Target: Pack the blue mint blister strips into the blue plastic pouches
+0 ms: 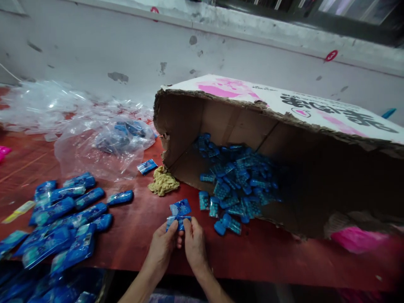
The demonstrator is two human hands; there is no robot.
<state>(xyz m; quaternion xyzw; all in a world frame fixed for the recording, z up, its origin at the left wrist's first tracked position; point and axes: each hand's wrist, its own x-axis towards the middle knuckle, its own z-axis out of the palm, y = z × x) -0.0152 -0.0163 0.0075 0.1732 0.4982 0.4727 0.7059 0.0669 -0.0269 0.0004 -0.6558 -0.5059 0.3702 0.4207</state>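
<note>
Head view shows left hand [162, 248] and right hand [194, 244] pinching one small blue plastic sachet [179, 214] together at the red table's [142, 235] front edge, beside the tipped cardboard box [240, 122] spilling more

I see my left hand [163, 248] and right hand [194, 244] pinching a small blue packet [179, 214] together over the red table [142, 235], between a pile of filled blue bags [63, 223] and a tipped cardboard box [252, 139] spilling blue pieces [240, 181].
</note>
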